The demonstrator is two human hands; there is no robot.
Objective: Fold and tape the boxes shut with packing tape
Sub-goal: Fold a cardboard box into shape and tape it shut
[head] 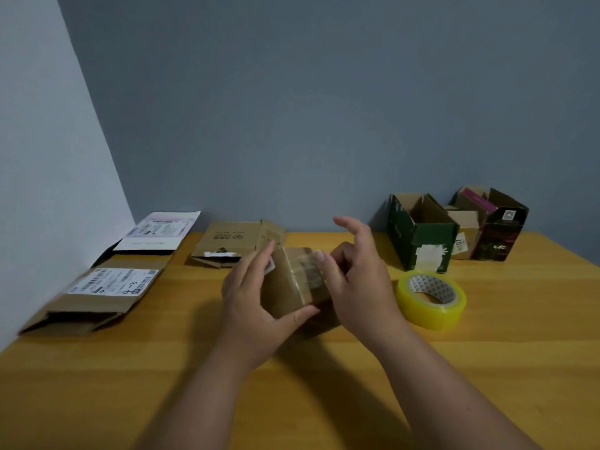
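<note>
Small brown cardboard box (pixel 293 282) sits at centre frame on the wooden table (pixel 487 368), held between both hands. Its top faces are closed, and a glossy strip of clear tape runs across the upper surface over an older, worn label; edges look creased and slightly blurred. Left hand (pixel 250 303) grasps the box, thumb along the near lower edge, fingers up the left side. Right hand (pixel 354 280) grasps the right side, thumb pressing on the taped top, index finger raised clear. Roll of yellowish packing tape (pixel 431 298) lies flat on the table just right of the right hand. Right of centre at the table's back: open green box (pixel 422 233), open dark box (pixel 496 228). Left side: flattened boxes with shipping labels (pixel 107 287); another flattened carton (pixel 232 243) lies behind the hands.
</note>
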